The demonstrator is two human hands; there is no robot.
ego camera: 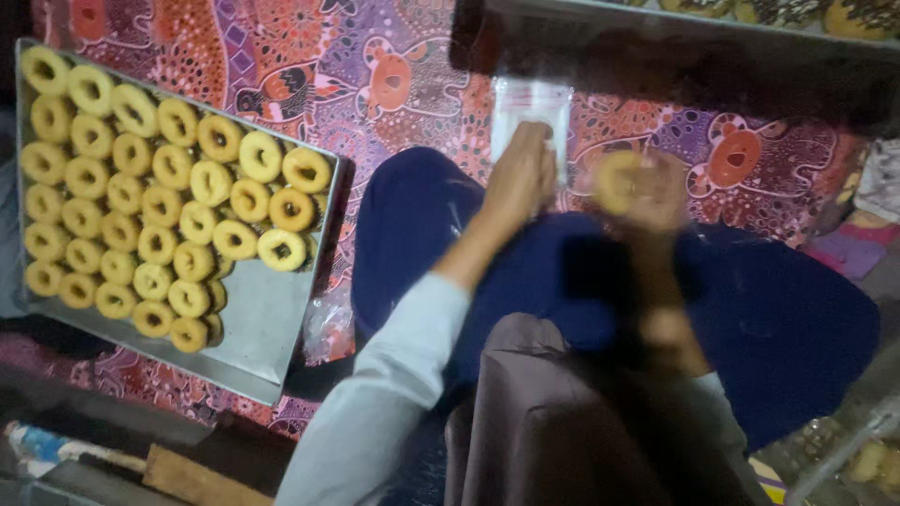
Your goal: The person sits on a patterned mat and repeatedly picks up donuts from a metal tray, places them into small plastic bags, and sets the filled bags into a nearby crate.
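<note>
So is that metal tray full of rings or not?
Partly full. The tray holds rows of yellow rings, but its near right part is bare metal.

To your left sits a metal tray (267,328), rows of ring-shaped yellow pastries (155,201) filling most of it, near corner bare. Under it, a patterned mat (375,66) in red, purple and orange. Dark shelf edge (694,19) along the top right. Wooden piece (192,480) at lower left.
</note>
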